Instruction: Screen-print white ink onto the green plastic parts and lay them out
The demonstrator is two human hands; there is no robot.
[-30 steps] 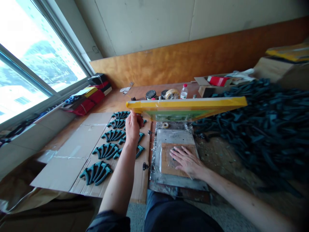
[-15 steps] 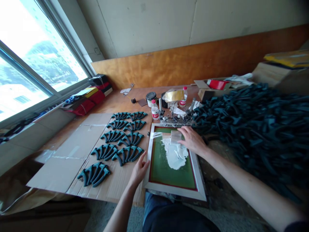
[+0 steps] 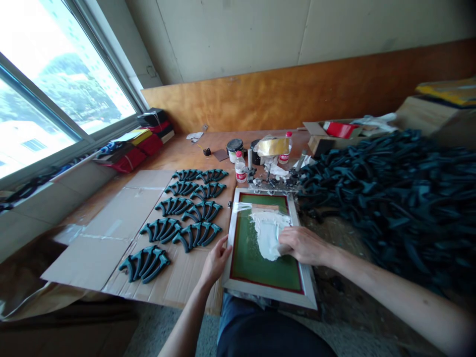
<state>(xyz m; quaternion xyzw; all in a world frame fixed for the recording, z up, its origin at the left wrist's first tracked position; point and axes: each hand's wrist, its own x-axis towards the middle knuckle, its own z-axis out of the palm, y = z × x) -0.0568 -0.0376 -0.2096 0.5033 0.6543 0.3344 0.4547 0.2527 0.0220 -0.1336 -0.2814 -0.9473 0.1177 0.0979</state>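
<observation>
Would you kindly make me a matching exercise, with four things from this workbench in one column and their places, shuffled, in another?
Things
1. left hand
2. white paste
3. jumbled heap of dark parts
4. nearer red-capped bottle

Places
A. beyond the far left corner of the frame
B. at the frame's left edge
C. to the right of the frame
D. spread on the green mesh

Right pairs: 1-B, 2-D, 3-C, 4-A.
</observation>
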